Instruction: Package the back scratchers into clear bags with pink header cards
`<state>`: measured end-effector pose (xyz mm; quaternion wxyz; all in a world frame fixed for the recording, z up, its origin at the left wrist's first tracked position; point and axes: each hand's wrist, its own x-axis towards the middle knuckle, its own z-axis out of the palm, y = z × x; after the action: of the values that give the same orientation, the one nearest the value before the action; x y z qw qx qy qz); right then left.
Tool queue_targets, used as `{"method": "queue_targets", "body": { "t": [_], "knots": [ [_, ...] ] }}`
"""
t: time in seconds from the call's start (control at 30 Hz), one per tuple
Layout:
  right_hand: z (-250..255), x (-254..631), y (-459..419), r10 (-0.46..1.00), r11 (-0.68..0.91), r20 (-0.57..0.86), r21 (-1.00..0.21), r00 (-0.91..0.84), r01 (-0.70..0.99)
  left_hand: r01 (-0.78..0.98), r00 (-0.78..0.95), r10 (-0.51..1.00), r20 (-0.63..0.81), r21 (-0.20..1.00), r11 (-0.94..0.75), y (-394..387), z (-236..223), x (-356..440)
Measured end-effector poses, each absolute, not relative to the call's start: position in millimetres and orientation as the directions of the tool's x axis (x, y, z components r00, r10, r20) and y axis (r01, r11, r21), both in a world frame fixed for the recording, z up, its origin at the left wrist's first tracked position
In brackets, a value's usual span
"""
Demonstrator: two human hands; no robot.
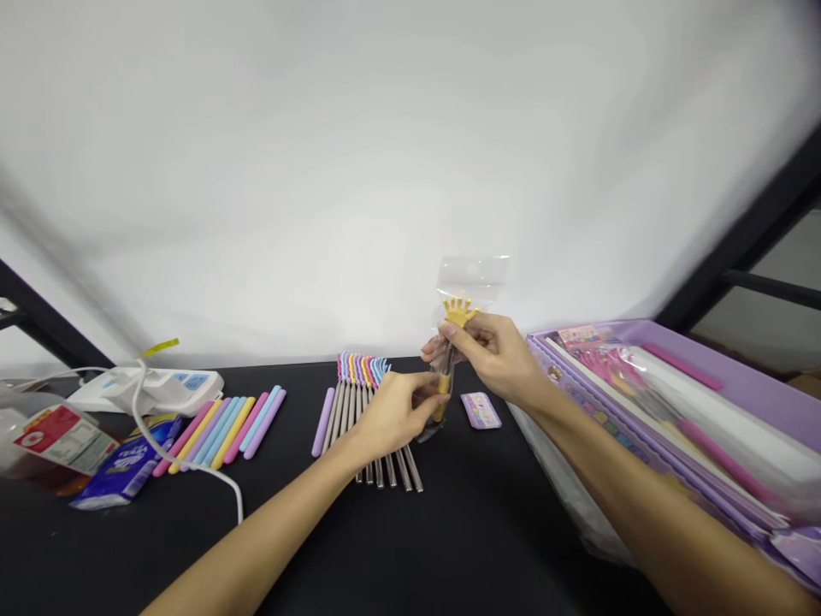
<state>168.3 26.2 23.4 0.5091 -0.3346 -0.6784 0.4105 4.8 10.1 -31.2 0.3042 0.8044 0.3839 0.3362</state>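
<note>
A yellow hand-shaped back scratcher point(458, 310) stands nearly upright inside a clear plastic bag point(473, 272). My right hand point(491, 346) pinches it through the bag just below the yellow fingers. Lower down, my left hand point(401, 409) grips the bagged scratcher near its yellow handle end. Under and beside my left hand lie several metal back scratcher rods point(346, 409) in a row, with coloured hand-shaped heads at the far end. A small pink and purple printed card point(481, 411) lies on the black table, right of the bag.
Several pastel handle tubes point(224, 428) and one purple tube point(323, 422) lie on the table point(449, 547). Left are a white power strip point(147, 389) with a cable, a blue packet point(128, 462) and a red-labelled container point(64, 441). A purple box point(705, 359) holding bagged scratchers stands right.
</note>
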Motion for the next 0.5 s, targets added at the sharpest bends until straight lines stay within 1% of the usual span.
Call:
{"method": "queue_targets", "body": {
  "t": [0.13,0.2,0.3,0.4,0.43,0.5],
  "knots": [
    [22,170,30,0.889,0.414,0.385,-0.907,-0.246,0.074,0.391,0.474,0.833,0.286,0.779,-0.491,8,-31,6],
    [22,171,33,0.901,0.398,0.374,-0.914,-0.221,0.073,0.347,0.479,0.831,0.283,0.808,-0.476,7,-31,5],
    [23,172,37,0.927,0.363,0.363,-0.932,-0.09,-0.015,0.269,0.519,0.821,0.239,0.866,-0.422,8,-30,-2],
    [27,176,41,0.949,0.311,0.302,-0.943,0.084,-0.12,0.232,0.565,0.811,0.149,0.915,-0.33,11,-27,-13],
    [28,178,42,0.958,0.281,0.268,-0.948,0.104,-0.146,0.217,0.575,0.81,0.114,0.934,-0.285,12,-26,-17],
    [29,183,44,0.976,0.213,0.2,-0.958,0.086,-0.19,0.167,0.595,0.803,0.048,0.969,-0.182,12,-22,-23]
  ]
}}
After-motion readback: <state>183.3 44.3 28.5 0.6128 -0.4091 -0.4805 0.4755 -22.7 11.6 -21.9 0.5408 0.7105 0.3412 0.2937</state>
